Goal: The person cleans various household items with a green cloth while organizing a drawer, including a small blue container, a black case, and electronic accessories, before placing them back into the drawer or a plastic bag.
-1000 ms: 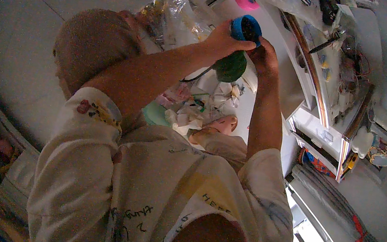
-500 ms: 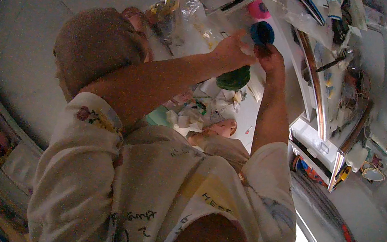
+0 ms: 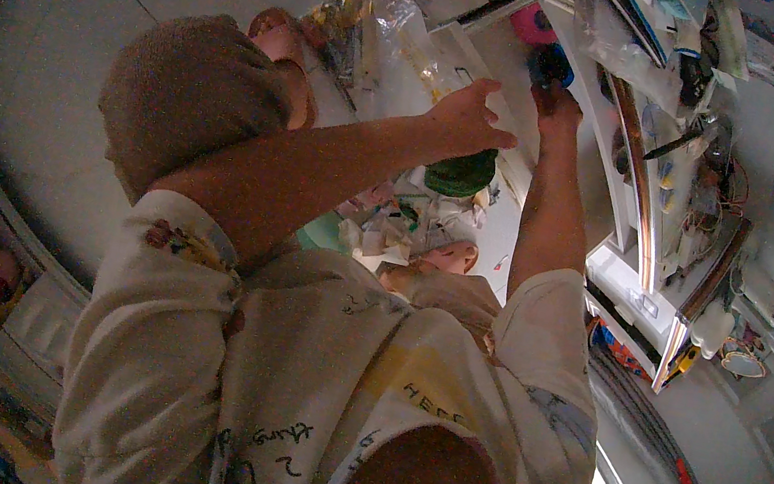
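In my right hand (image 3: 557, 112) is a round blue thing (image 3: 551, 63) with a dark middle; its exact kind I cannot make out. My fingers close on its near edge, above what looks like an open drawer. Just past it lies a round pink thing (image 3: 533, 24). My left hand (image 3: 472, 122) hovers to the left with thumb and fingers apart, holding nothing. Below that hand, partly covered by it, shows a dark green rounded thing (image 3: 461, 175).
Scraps of paper and wrapping (image 3: 394, 228) litter the floor by my foot (image 3: 451, 254). Clear plastic bags (image 3: 397, 16) lie beyond my left arm. At right stands a cluttered white shelf unit (image 3: 631, 266); a bundle of grey rods (image 3: 650, 436) leans below. A basket (image 3: 4, 232) sits at far left.
My right hand has moved away from the left, farther off and slightly right, carrying the round blue thing toward the pink one. My left hand's fingers have spread, off the blue thing.
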{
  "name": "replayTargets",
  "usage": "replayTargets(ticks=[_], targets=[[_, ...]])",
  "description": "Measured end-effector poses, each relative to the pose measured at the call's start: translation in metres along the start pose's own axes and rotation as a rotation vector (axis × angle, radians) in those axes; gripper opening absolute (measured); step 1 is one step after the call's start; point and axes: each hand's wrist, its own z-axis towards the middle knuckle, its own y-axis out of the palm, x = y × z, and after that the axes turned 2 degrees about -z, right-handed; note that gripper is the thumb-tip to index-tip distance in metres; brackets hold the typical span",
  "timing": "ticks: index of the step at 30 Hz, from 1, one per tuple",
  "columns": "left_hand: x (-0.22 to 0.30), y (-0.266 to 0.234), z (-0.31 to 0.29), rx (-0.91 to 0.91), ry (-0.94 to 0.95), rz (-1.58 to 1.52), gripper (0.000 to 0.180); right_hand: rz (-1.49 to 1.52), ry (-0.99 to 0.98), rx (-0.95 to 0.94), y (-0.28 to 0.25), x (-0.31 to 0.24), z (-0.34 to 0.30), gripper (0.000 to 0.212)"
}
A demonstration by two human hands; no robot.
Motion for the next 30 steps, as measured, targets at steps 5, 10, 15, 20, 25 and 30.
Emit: replayTargets(ticks=[5, 10, 15, 20, 25, 30], targets=[[0.001, -0.002, -0.003, 0.01, -0.002, 0.0, 0.089, 0.023, 0.096, 0.06, 0.005, 0.0, 0.005, 0.052], [0.006, -0.006, -0.007, -0.012, -0.007, 0.02, 0.084, 0.016, 0.17, 0.116, 0.006, -0.002, 0.007, 0.065], [0.007, -0.006, -0.016, -0.032, 0.045, -0.008, 0.078, -0.038, 0.229, 0.246, 0.01, -0.02, 0.011, 0.079], [0.011, -0.003, -0.034, -0.057, 0.105, -0.033, 0.075, -0.215, 0.008, 0.221, 0.002, -0.072, 0.023, 0.092], [0.023, -0.005, -0.051, -0.087, 0.069, -0.073, 0.071, -0.1, -0.07, 0.124, 0.012, -0.087, 0.063, 0.088], [0.024, -0.009, -0.05, -0.086, 0.07, -0.095, 0.068, -0.054, -0.097, 0.131, 0.02, -0.09, 0.077, 0.085]])
